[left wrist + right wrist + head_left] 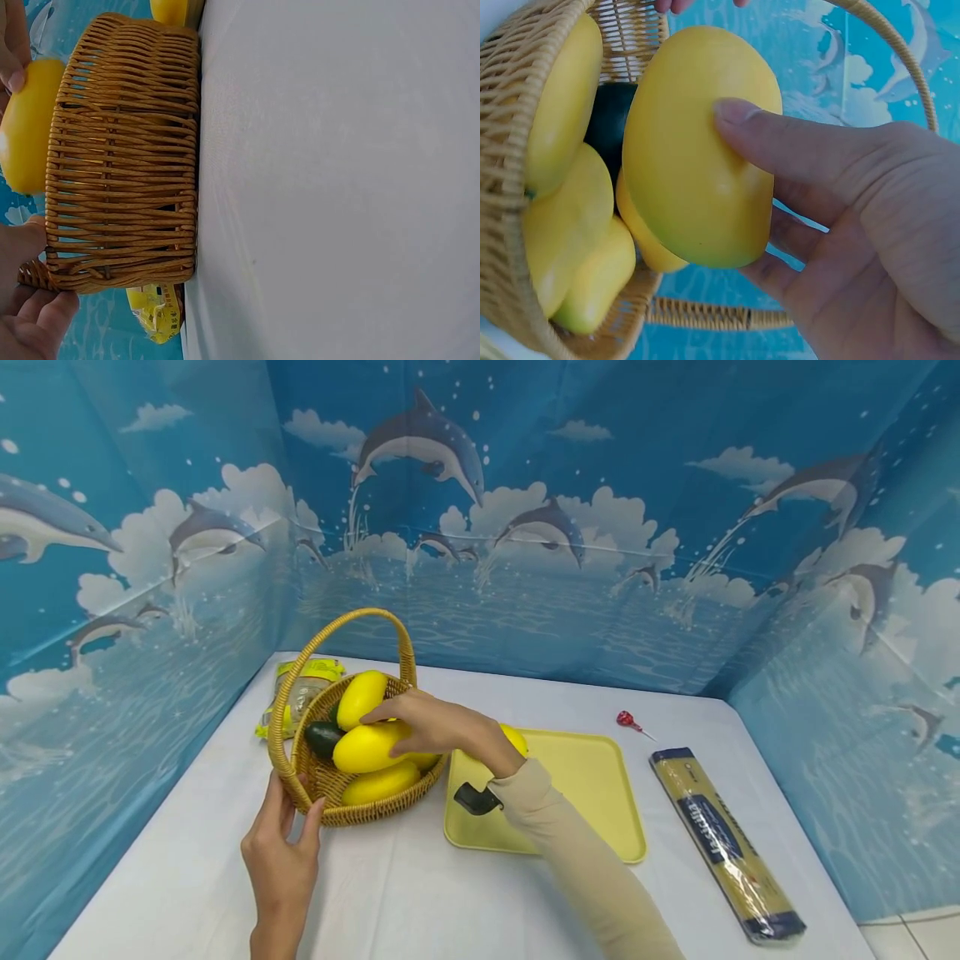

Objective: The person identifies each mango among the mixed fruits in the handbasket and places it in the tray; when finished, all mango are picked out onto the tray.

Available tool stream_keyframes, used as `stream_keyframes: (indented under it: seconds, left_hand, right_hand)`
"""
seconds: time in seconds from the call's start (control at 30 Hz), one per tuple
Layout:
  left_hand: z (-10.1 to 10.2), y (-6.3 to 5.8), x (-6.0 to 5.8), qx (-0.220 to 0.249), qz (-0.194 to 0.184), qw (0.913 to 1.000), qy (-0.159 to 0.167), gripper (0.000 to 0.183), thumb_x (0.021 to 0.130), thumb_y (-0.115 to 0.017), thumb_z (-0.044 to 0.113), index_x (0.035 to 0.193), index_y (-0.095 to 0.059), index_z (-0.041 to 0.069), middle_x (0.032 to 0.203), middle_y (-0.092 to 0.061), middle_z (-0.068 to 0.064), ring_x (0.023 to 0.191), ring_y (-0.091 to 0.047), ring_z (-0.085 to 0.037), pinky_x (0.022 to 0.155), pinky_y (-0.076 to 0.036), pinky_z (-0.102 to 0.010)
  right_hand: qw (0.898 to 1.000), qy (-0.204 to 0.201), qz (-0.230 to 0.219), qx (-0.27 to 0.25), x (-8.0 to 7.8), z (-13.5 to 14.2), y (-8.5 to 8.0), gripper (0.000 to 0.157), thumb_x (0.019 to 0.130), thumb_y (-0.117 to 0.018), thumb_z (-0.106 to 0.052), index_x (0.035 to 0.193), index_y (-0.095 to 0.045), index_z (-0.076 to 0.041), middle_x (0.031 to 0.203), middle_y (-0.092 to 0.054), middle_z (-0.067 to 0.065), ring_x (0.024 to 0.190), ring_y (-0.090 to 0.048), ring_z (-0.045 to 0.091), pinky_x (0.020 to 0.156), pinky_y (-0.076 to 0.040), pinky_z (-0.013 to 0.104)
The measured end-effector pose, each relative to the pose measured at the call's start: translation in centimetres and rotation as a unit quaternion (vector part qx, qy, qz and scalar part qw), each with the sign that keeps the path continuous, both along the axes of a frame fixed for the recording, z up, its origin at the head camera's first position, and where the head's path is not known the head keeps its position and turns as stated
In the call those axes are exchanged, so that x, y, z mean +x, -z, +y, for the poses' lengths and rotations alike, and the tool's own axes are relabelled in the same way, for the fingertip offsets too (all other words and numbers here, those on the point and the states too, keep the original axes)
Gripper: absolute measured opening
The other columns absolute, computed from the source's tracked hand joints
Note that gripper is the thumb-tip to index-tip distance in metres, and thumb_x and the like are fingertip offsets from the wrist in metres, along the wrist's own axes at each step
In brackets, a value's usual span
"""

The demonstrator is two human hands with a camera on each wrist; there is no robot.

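Printed sheets [525,618] make this table [405,885] a booth.

The basket [369,813] stands on the bench [420,893], left of the tray [577,781]; mangoes [381,783] lie inside it. The bag [304,690] lies behind the basket's left side, the packet [723,843] right of the tray, the lollipop [626,719] behind the packet

Head view looks down; nearer wrist views share the basket [124,180].
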State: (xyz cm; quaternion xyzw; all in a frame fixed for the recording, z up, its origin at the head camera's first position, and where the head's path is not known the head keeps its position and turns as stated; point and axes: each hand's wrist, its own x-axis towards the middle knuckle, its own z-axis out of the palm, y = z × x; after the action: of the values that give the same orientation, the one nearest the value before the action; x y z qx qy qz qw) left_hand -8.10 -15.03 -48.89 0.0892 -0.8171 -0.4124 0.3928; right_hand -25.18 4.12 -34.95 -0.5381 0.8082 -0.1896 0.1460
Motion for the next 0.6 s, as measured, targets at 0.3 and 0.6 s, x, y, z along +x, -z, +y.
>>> stream_keyframes:
  seconds: [0.3,0.6]
  left_hand:
    - [-0.2,-0.1,0.2,0.000,0.007,1.0000,0.000,0.084,0.088,-0.083,-0.010,0.163,-0.048,0.006,0.139,-0.070,-0.023,0.129,-0.067,-0.040,0.102,-0.047,-0.006]
    - [0.0,0.1,0.0,-0.003,0.002,1.0000,0.001,0.085,0.087,-0.083,-0.012,0.163,-0.048,0.008,0.137,-0.071,-0.024,0.127,-0.068,-0.041,0.103,-0.048,-0.007]
  right_hand:
    - [0.999,0.022,0.006,-0.023,0.9,2.6,-0.2,0.060,0.100,-0.079,-0.011,0.156,-0.057,-0.007,0.156,-0.061,0.009,0.147,-0.054,0.024,0.124,-0.046,0.032]
    - [0.997,0.044,0.002,-0.069,1.9,6.3,0.5,0.057,0.099,-0.079,-0.008,0.153,-0.059,-0.001,0.153,-0.062,0.013,0.144,-0.056,0.029,0.122,-0.050,0.037]
